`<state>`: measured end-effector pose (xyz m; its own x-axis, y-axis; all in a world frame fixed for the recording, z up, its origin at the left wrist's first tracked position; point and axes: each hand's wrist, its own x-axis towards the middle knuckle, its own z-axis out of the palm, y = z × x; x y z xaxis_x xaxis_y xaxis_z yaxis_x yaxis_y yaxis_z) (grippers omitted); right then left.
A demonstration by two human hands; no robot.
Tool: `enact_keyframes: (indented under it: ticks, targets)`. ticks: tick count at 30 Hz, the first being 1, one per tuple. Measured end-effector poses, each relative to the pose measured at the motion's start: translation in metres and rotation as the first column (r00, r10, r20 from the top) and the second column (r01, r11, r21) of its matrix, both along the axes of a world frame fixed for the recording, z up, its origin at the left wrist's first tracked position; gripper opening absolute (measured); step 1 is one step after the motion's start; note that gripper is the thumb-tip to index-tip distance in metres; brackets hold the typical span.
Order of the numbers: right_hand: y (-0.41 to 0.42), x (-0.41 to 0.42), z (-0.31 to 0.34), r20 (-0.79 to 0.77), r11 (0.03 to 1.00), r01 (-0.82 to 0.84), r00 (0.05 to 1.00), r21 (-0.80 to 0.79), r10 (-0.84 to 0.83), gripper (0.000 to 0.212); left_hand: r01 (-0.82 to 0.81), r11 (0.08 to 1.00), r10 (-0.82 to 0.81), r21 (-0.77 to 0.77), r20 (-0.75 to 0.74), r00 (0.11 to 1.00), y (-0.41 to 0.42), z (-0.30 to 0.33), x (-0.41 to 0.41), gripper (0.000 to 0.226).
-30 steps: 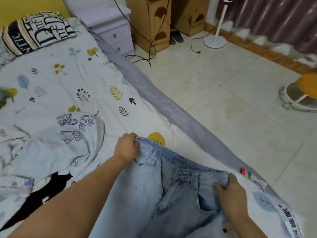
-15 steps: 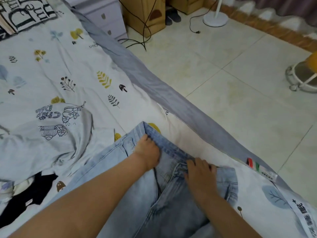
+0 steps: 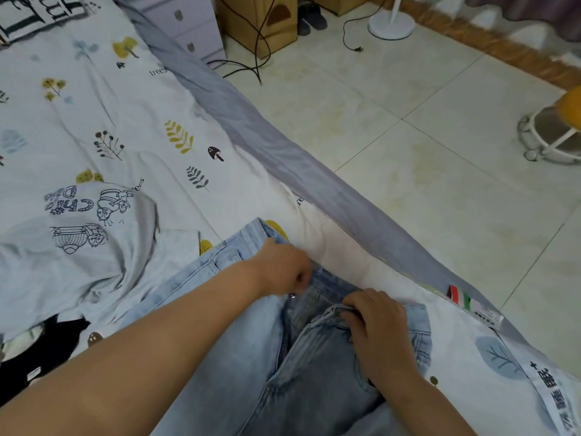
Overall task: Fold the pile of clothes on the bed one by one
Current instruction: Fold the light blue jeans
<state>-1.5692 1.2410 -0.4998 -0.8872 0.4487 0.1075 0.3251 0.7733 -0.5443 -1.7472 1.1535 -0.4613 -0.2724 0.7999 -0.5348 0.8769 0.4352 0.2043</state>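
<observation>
At the jeans [image 3: 314, 372] waistband, both hands have drawn closer together.

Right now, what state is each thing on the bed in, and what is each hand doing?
Jeans: spread on the bed, fly open, not yet folded.
Left hand: fingers curled on the waistband.
Right hand: fingers pinch the waistband by the fly.
Grey shirt: crumpled, unfolded.
Black garment: bunched, partly under the shirt.
Pillow: lies at the bed's head.
</observation>
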Motion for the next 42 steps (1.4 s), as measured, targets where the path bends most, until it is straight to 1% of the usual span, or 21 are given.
enact_keyframes:
  ticks: [2, 3, 4, 5, 7, 8, 9, 10, 12, 15, 17, 19, 22, 25, 27, 29, 32, 34, 36, 40, 42]
  targets:
    - [0.000, 0.000, 0.006, -0.049, 1.000, 0.009, 0.999, -0.026, -0.010, 0.022, -0.236, 0.953, 0.164, 0.190, 0.332, 0.929, -0.003, -0.004, 0.004, 0.014]
    - [-0.001, -0.001, 0.008, -0.060, 0.999, 0.024, 0.998, -0.043, -0.026, 0.022, -0.321, 0.923, 0.199, 0.213, 0.451, 0.870, -0.006, -0.007, 0.006, 0.016]
    - [-0.001, -0.001, 0.008, -0.055, 0.998, 0.040, 0.998, -0.055, -0.043, 0.021, -0.372, 0.901, 0.222, 0.222, 0.500, 0.837, -0.009, -0.013, 0.008, 0.025]
    - [-0.002, -0.003, 0.007, -0.035, 0.997, 0.054, 0.998, -0.057, -0.056, 0.018, -0.381, 0.899, 0.246, 0.216, 0.472, 0.847, -0.012, -0.022, 0.009, 0.034]
    - [-0.004, -0.010, 0.004, 0.072, 0.995, 0.080, 0.995, -0.058, -0.076, 0.015, -0.264, 0.947, 0.224, 0.181, 0.213, 0.951, -0.019, -0.039, 0.007, 0.041]
    - [-0.005, -0.014, 0.003, 0.168, 0.995, 0.075, 0.984, -0.060, -0.064, 0.019, -0.172, 0.973, 0.166, 0.153, 0.050, 0.985, -0.021, -0.043, 0.006, 0.038]
    - [-0.006, -0.018, 0.001, 0.270, 0.996, 0.062, 0.962, -0.060, -0.044, 0.026, -0.107, 0.981, 0.115, 0.160, -0.044, 0.992, -0.022, -0.047, 0.006, 0.033]
    - [-0.005, -0.022, -0.001, 0.353, 0.998, 0.046, 0.935, -0.042, -0.028, 0.033, -0.078, 0.976, 0.093, 0.201, -0.065, 0.994, -0.020, -0.047, 0.008, 0.028]
    - [-0.007, -0.029, -0.006, 0.425, 0.999, 0.037, 0.905, -0.016, -0.027, 0.042, -0.106, 0.916, 0.110, 0.387, 0.013, 0.994, -0.017, -0.049, 0.013, 0.024]
    - [-0.011, -0.039, -0.011, 0.447, 0.998, 0.024, 0.894, -0.066, 0.009, 0.037, -0.223, 0.776, 0.146, 0.589, 0.176, 0.974, -0.023, -0.056, 0.016, 0.020]
    - [-0.012, -0.044, -0.016, 0.444, 0.994, -0.028, 0.893, -0.106, 0.072, 0.033, -0.252, 0.739, 0.183, 0.625, 0.174, 0.968, -0.028, -0.061, 0.020, 0.015]
    - [-0.014, -0.047, -0.016, 0.411, 0.998, -0.033, 0.910, -0.062, 0.056, 0.027, -0.237, 0.704, 0.252, 0.670, 0.077, 0.965, -0.033, -0.065, 0.022, 0.017]
    - [-0.016, -0.051, -0.021, 0.230, 0.995, 0.063, 0.970, 0.074, -0.078, 0.021, -0.310, 0.678, 0.496, 0.666, -0.104, 0.862, -0.043, -0.067, 0.014, 0.045]
    - [-0.014, -0.051, -0.022, 0.399, 0.995, 0.070, 0.912, 0.069, -0.092, 0.044, -0.496, 0.652, 0.696, 0.573, -0.193, 0.692, -0.060, -0.068, 0.003, 0.075]
    - [-0.008, -0.051, -0.023, 0.479, 0.993, 0.043, 0.873, 0.106, -0.089, 0.052, -0.591, 0.616, 0.759, 0.521, -0.191, 0.622, -0.071, -0.070, -0.006, 0.083]
    - [-0.005, -0.053, -0.023, 0.498, 0.988, 0.033, 0.861, 0.152, -0.105, 0.052, -0.679, 0.579, 0.805, 0.452, -0.180, 0.566, -0.077, -0.070, -0.017, 0.071]
    - [-0.004, -0.059, -0.021, 0.502, 0.995, -0.022, 0.864, 0.094, -0.028, 0.033, -0.639, 0.638, 0.762, 0.430, -0.236, 0.603, -0.077, -0.067, -0.031, 0.024]
    - [-0.002, -0.064, -0.018, 0.452, 0.994, -0.110, 0.887, 0.005, 0.096, 0.018, -0.589, 0.630, 0.750, 0.506, -0.201, 0.630, -0.071, -0.062, -0.038, 0.024]
    - [0.006, -0.068, -0.014, 0.403, 0.988, -0.151, 0.906, 0.029, 0.127, 0.013, -0.561, 0.567, 0.774, 0.603, -0.156, 0.614, -0.061, -0.053, -0.042, 0.027]
    - [0.029, -0.083, -0.016, 0.304, 0.959, 0.050, 0.943, 0.278, -0.137, 0.015, -0.541, 0.461, 0.827, 0.703, -0.118, 0.550, -0.041, -0.041, -0.045, 0.018]
    - [0.025, -0.088, -0.019, 0.219, 0.934, 0.157, 0.947, 0.321, -0.235, 0.024, -0.597, 0.502, 0.827, 0.626, -0.147, 0.542, -0.038, -0.048, -0.035, 0.048]
